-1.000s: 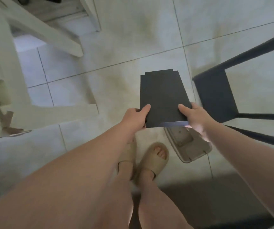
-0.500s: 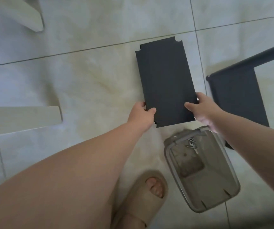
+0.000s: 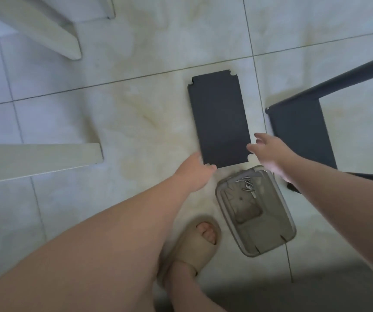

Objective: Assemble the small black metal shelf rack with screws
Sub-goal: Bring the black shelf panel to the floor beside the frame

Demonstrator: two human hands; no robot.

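Right hand [image 3: 269,152] has released matte notched panel [image 3: 219,122], fingers wide; left hand [image 3: 194,174] touches corner.

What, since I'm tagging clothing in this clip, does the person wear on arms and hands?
Nothing that shows. The left forearm and right forearm are bare with no sleeve in frame, and the left hand and right hand carry no glove, watch, bracelet or ring that can be made out, though the right hand is blurred.
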